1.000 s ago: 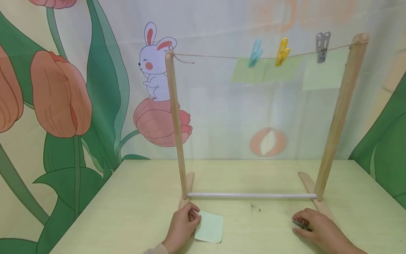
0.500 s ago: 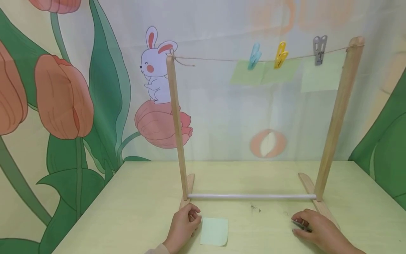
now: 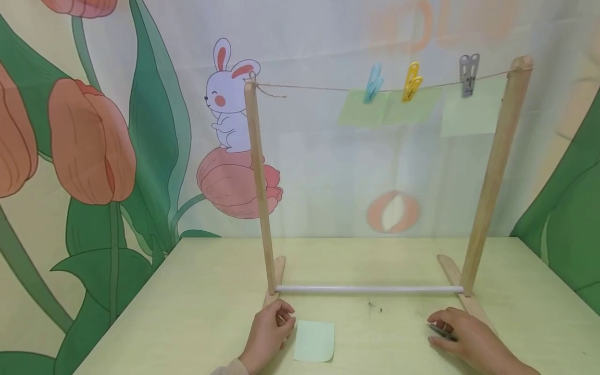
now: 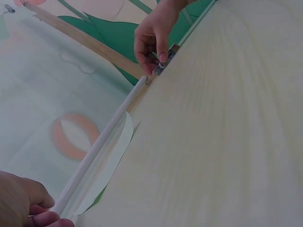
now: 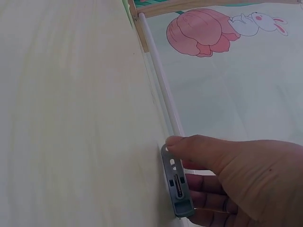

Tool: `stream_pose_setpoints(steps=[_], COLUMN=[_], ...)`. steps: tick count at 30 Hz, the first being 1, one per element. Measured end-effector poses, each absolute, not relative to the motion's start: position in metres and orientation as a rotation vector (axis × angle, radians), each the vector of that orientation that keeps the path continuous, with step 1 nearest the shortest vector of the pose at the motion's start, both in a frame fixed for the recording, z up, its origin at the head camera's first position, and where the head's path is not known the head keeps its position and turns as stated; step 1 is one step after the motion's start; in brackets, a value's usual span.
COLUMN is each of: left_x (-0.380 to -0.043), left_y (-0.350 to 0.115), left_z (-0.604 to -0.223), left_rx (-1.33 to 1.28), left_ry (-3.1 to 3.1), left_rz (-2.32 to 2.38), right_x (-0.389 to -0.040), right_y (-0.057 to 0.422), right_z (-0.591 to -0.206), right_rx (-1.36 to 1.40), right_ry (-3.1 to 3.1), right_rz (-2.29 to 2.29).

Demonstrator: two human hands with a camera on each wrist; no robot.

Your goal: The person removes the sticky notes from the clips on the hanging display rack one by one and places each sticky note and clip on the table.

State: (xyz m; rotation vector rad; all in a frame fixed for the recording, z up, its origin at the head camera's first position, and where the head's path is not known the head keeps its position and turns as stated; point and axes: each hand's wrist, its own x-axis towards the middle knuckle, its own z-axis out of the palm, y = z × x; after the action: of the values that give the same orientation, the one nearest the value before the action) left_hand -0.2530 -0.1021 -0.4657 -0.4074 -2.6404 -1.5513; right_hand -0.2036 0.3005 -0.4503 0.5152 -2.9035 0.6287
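Observation:
My right hand [image 3: 469, 338] holds a grey clothespin [image 5: 177, 182] low over the table, its thumb on one end and the fingers behind. To the left, a pale green square of paper [image 3: 314, 341] lies on the table, one edge curling up in the left wrist view. Close beside the paper's left edge rests my left hand [image 3: 271, 333], fingers loosely curled with nothing in them. Above, on the twine, a blue clothespin [image 3: 373, 84], a yellow clothespin [image 3: 411, 83] and another grey clothespin [image 3: 468, 76] hold green paper squares.
A wooden stand has a left post [image 3: 260, 192], a right post [image 3: 496, 182] and a white crossbar [image 3: 370, 289] low between them. Its feet reach toward both hands. Behind it hangs a printed cloth [image 3: 323, 177] with tulips and a rabbit.
My left hand has let go of the green paper, which now lies slightly to the right, straighter and apart from the fingers. The right hand keeps its hold on the grey clothespin.

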Motion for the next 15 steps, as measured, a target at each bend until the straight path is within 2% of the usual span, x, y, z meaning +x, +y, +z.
stream_pose_setpoints(steps=[15], left_x=[-0.2524], left_y=[-0.1023], left_z=[-0.4618], left_rx=[-0.442], left_ry=[-2.626], left_rz=[-1.54], right_x=[-0.1997], right_y=[0.3041], right_z=[-0.4407], right_rx=[0.421], right_ry=[-2.843], right_rz=[0.56])
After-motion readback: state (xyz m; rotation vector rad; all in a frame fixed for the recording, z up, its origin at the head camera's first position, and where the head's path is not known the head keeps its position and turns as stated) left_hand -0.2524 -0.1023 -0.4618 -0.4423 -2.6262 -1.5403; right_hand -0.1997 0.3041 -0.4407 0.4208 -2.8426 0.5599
